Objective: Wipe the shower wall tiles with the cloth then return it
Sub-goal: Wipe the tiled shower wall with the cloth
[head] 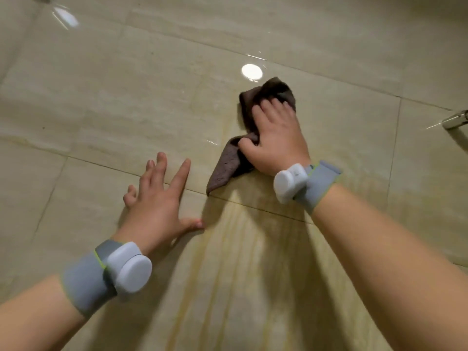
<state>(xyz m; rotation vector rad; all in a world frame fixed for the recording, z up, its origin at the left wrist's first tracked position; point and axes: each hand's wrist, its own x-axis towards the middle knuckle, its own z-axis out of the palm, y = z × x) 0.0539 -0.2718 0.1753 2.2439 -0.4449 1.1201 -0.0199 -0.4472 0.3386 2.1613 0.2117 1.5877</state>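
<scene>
Chrome fitting (455,119) cut off at right frame edge; type cannot be told. Part of brown cloth (255,117) hidden under right hand (276,138). Both forearms cut off at lower frame edge.

Cloth pressed against glossy beige tiled wall (126,97), bunched beneath right palm, thumb and fingers closed over it; upper fold seen past fingertips, loose corner seen hanging below thumb toward grout line. Left hand (157,198) laid flat on wall beside cloth, fingers spread, nothing held. Grey wristbands with white pods worn on both wrists.
</scene>
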